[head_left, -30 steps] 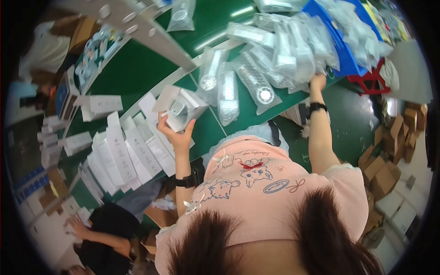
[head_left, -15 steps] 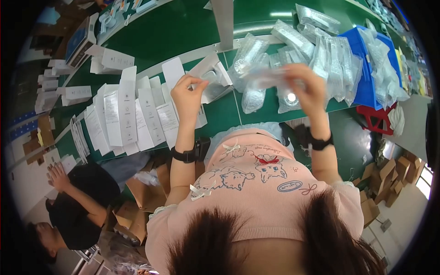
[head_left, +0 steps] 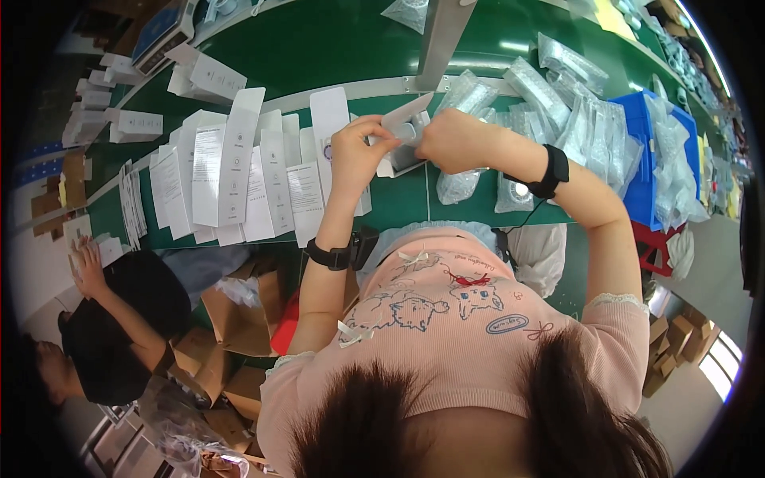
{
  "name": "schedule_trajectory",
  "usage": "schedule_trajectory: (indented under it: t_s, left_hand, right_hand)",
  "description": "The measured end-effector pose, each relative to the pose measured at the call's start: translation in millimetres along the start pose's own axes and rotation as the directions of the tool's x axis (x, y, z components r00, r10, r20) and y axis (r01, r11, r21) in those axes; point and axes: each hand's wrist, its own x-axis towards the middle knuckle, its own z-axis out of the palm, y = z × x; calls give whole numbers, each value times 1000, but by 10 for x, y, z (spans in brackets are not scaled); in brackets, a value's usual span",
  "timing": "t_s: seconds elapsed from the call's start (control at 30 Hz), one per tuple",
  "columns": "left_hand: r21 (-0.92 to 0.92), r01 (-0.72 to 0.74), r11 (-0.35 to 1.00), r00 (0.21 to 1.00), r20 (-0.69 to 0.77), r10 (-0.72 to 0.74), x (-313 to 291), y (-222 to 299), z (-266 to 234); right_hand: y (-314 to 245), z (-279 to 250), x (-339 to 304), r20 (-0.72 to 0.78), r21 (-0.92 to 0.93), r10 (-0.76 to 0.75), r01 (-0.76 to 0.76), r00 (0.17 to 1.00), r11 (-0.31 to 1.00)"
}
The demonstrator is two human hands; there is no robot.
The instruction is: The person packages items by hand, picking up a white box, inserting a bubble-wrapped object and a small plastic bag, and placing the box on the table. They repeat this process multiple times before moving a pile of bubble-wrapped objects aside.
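Observation:
An open white carton (head_left: 409,109) with raised flaps stands on the green table in front of me, something pale and shiny showing inside it. My left hand (head_left: 358,151) is closed, thumb and fingers pinched at the carton's left edge. At the opening's right side, my right hand (head_left: 462,142) is curled with its fingertips down by the carton. What those fingers hold, if anything, is hidden by the hand. Bubble-wrapped items (head_left: 458,185) lie just under and behind my right wrist.
A row of white cartons (head_left: 239,171) leans along the table to the left. More bubble-wrapped packs (head_left: 594,135) lie at the right, beside a blue bin (head_left: 640,151). A metal post (head_left: 443,44) rises beyond the carton. Another person's hand (head_left: 88,267) is at far left.
My right hand has moved left to the carton; the blurred clear item it carried is no longer visible. My left hand remains at the carton. The view has shifted slightly.

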Motion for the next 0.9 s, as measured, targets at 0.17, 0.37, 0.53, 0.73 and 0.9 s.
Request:
schedule_trajectory:
  t_s: [0.17, 0.37, 0.53, 0.73, 0.9]
  left_hand:
    - [-11, 44, 999, 999, -15, -44, 15, 6, -40]
    - [-61, 33, 998, 999, -25, -35, 15, -73, -57]
    - [-122, -79, 989, 996, -55, 72, 21, -148, -33]
    - [-109, -9, 994, 1000, -14, 8, 34, -129, -8]
    - [-208, 24, 978, 999, -42, -33, -16, -238, -32]
  right_hand:
    - [186, 59, 30, -31, 149, -115, 119, 993, 982]
    - [249, 128, -265, -270, 815, 171, 131, 947, 564]
    - [-207, 48, -47, -767, 635, 482, 394, 423, 665]
    - [-227, 371, 202, -763, 107, 10, 111, 646, 988]
    - [-381, 293, 77, -599, -23, -18, 5, 801, 1000]
